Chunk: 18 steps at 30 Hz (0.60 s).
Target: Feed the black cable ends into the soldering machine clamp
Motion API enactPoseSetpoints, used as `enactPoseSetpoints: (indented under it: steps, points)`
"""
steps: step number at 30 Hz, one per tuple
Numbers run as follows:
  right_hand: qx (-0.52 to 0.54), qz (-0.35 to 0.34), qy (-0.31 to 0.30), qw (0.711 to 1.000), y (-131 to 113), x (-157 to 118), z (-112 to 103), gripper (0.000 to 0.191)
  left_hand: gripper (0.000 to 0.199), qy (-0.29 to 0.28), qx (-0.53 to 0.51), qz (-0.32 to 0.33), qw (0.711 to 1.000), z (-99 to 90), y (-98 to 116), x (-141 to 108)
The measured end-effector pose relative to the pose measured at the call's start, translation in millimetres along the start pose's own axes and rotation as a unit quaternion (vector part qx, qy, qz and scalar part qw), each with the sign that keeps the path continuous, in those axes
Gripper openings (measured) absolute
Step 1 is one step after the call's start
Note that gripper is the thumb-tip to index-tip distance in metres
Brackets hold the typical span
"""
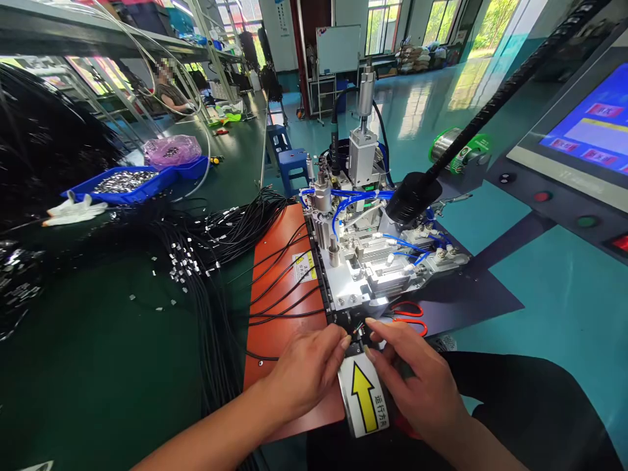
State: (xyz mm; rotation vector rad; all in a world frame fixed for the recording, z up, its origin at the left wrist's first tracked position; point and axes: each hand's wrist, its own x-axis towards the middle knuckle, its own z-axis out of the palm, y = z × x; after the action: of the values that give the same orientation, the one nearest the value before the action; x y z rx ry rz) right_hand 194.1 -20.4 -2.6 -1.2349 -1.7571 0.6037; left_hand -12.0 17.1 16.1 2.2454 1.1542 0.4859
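My left hand (314,363) is closed in a pinch at the near end of the metal machine (373,261), on a thin black cable whose tip shows fine wires. Just right of it, my right hand (417,373) has thumb and forefinger close to the wire tips; whether it grips anything is too small to tell. Both hands are over the feed end, above a white plate with a yellow arrow (364,396). Several black cables (287,297) lie across the orange board (294,340) left of the machine.
Bundled cables (210,340) with metal connectors cover the green table (98,366). Behind are a blue tray (127,184) of metal parts and a white glove (76,210). Red-handled scissors (415,318) lie beside the machine. A control screen (593,131) stands right. A person (171,91) sits far left.
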Motion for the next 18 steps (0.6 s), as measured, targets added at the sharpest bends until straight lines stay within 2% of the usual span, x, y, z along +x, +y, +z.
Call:
enactPoseSetpoints:
  steps: [9,18]
  points:
    - [-0.101,-0.084,0.015,0.991,11.2,-10.6,9.0,0.049,0.03,0.006,0.001,-0.01,1.0,1.2,-0.6,0.6]
    - [-0.093,-0.073,0.004,0.993,13.6,-20.5,16.9,0.057,0.03,0.006,-0.014,-0.02,1.0,0.0,-0.3,0.0]
